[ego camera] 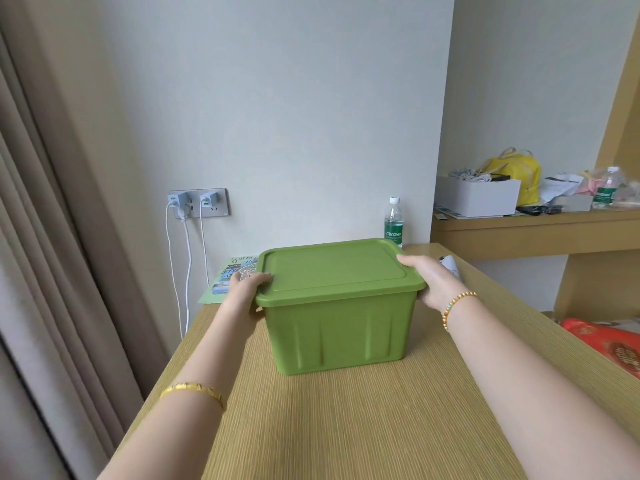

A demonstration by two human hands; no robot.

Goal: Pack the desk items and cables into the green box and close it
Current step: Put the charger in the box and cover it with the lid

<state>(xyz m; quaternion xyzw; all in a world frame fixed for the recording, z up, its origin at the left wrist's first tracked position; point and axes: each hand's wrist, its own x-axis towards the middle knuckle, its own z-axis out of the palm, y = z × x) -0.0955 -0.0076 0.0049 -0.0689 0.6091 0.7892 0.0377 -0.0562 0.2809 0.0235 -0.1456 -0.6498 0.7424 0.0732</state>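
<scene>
A green plastic box point(336, 334) stands on the wooden desk point(346, 427), near its middle. Its green lid point(332, 268) lies flat on top and covers the opening, so the contents are hidden. My left hand point(247, 289) grips the lid's left edge, thumb on top. On the opposite side, my right hand point(429, 282) holds the lid's right edge with the fingers curled over the rim. No loose cables or small items show on the desk near the box.
A water bottle point(393, 221) stands behind the box by the wall. A colourful leaflet point(230, 275) lies at the desk's back left. White chargers and cables point(187, 237) hang from a wall socket. A shelf point(533, 230) at right carries a white box, yellow bag and bottle.
</scene>
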